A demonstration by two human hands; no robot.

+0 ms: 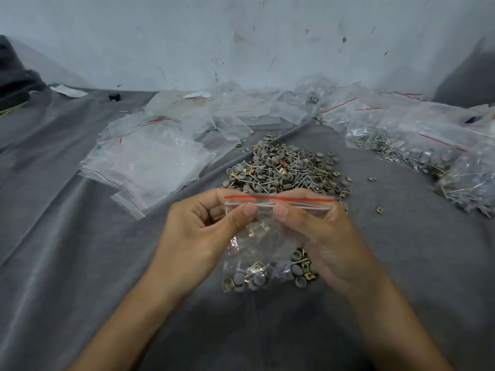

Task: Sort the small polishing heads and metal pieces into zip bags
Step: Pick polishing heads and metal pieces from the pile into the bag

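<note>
The left hand and right hand each pinch the top edge of one zip bag, thumbs meeting just below its red strip. The bag hangs between both hands, partly filled with grey polishing heads and brass metal pieces. The loose pile lies just beyond, on grey cloth.

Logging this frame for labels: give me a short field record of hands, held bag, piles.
left grip: pinches zip bag near its red-striped top
right grip: pinches the same top edge
zip bag: part-filled with grey heads and brass pieces, bottom on grey cloth
seal: cannot tell if closed
loose pile: just beyond the hands
empty bags: stacked at left
filled bags: at right
</note>
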